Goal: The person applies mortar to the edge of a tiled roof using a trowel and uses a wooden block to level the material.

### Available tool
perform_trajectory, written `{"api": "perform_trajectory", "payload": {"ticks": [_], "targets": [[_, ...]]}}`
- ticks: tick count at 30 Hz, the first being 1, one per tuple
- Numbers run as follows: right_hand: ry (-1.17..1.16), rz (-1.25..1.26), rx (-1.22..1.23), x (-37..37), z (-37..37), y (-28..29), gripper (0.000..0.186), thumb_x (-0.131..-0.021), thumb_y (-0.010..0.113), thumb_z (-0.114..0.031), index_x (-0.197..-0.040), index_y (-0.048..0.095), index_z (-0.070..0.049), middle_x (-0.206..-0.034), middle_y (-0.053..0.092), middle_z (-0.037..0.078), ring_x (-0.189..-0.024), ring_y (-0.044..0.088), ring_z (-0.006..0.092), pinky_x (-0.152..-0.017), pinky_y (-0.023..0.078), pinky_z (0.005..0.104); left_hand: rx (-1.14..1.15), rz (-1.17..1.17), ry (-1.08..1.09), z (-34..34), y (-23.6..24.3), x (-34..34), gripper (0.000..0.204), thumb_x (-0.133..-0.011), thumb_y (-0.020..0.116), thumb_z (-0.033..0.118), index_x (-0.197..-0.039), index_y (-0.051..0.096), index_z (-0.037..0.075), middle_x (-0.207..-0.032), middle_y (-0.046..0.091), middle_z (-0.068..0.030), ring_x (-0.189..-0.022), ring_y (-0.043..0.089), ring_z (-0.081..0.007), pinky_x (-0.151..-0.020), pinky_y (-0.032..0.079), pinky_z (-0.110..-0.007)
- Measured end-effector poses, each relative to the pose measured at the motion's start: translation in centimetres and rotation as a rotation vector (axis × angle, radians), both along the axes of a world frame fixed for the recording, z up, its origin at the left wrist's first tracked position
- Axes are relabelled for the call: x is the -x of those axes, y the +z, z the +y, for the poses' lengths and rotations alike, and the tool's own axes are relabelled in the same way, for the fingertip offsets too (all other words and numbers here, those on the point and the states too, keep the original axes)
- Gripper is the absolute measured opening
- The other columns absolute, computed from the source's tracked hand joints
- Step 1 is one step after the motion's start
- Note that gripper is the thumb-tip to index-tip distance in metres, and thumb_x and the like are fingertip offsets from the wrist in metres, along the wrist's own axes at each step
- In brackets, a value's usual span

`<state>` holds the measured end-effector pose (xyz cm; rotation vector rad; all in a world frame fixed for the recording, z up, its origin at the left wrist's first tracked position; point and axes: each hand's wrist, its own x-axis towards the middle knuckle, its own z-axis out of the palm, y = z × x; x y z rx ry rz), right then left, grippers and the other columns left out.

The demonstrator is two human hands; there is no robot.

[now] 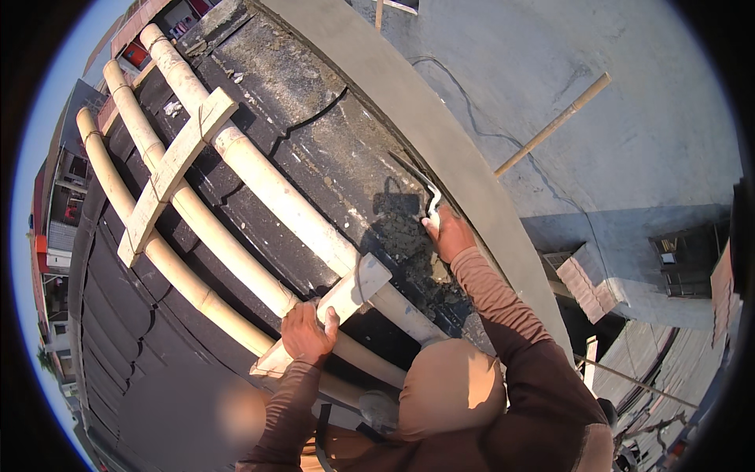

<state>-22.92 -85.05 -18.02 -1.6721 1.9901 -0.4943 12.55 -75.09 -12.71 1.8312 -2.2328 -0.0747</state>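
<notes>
"Two hands, two jobs: what is each gripping?"

"The right hand (451,234) is closed around the pale, bent handle of a tool (433,197), probably a trowel. The left hand (308,333) is curled over a wooden crosspiece (348,297) bound to the bamboo poles (281,200)."

"And where does the tool sit?"

"Beside the inner edge of the smooth grey wall top (417,110), with the dark, lumpy mortar (409,240) near it on the roof (307,157). Its dark blade points up along that edge; whether it touches, nobody can tell from this angle."

"So what would make the stroke a good one?"

"Likely a low blade angle, light even pressure and long passes following the edge, with small loads of mortar. The left hand should keep its firm hold, since the body leans over. Overreaching could gouge the wall top or upset the person's balance."
</notes>
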Motion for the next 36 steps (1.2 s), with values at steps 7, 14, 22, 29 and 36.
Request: {"api": "perform_trajectory", "payload": {"ticks": [7, 14, 22, 29, 36], "targets": [[0.001, -0.895, -0.209, -1.8, 5.8, 2.5, 0.026, -0.106, 0.059, -0.026, -0.118, 0.056, -0.003, -0.084, 0.063, 0.007, -0.062, 0.062, 0.0123, -0.056, 0.054, 0.03, 0.035, 0.003, 0.042, 0.6, 0.3, -1.7, 0.034, -0.092, 0.066, 0.041, -0.097, 0.066, 0.007, -0.088, 0.063, -0.0112, -0.084, 0.063, -0.0319, -0.077, 0.047, -0.043], [-0.073, -1.725, -0.624, -6.9, -1.5, 4.2, 0.048, -0.11, 0.04, -0.052, -0.11, 0.059, -0.008, -0.075, 0.052, 0.0, -0.059, 0.049, 0.0125, -0.053, 0.045, 0.031, 0.056, -0.033, 0.024, 0.5, -0.6, -0.4, 0.038, -0.095, 0.06, 0.041, -0.095, 0.065, 0.004, -0.087, 0.06, -0.0135, -0.084, 0.062, -0.0352, -0.075, 0.046, -0.045], [-0.274, -1.959, -0.632, -6.1, 11.1, -2.6, 0.045, -0.108, 0.047, -0.055, -0.108, 0.059, -0.011, -0.078, 0.056, 0.0, -0.063, 0.054, 0.014, -0.059, 0.049, 0.0322, 0.039, -0.082, 0.019, 0.5, -0.7, -0.8, 0.039, -0.096, 0.058, 0.04, -0.104, 0.069, 0.004, -0.09, 0.064, -0.0139, -0.087, 0.063, -0.0352, -0.078, 0.047, -0.045], [-0.279, -1.81, -0.496, -4.9, 15.5, 1.1, 0.052, -0.11, 0.04, -0.055, -0.113, 0.06, -0.008, -0.083, 0.058, 0.002, -0.069, 0.057, 0.0141, -0.065, 0.051, 0.0332, 0.109, -0.02, -0.002, 0.3, -0.4, -0.4, 0.038, -0.098, 0.057, 0.039, -0.095, 0.066, 0.002, -0.082, 0.059, -0.0188, -0.081, 0.06, -0.0418, -0.074, 0.046, -0.05], [-0.514, -1.833, -0.378, -8.6, 6.5, -0.4, 0.047, -0.11, 0.041, -0.054, -0.11, 0.057, -0.01, -0.082, 0.057, 0.002, -0.068, 0.055, 0.0157, -0.065, 0.051, 0.0335, 0.103, -0.06, -0.017, 0.3, -0.8, 0.2, 0.04, -0.099, 0.056, 0.042, -0.099, 0.067, 0.004, -0.087, 0.063, -0.0175, -0.082, 0.061, -0.0401, -0.075, 0.047, -0.049]]}}
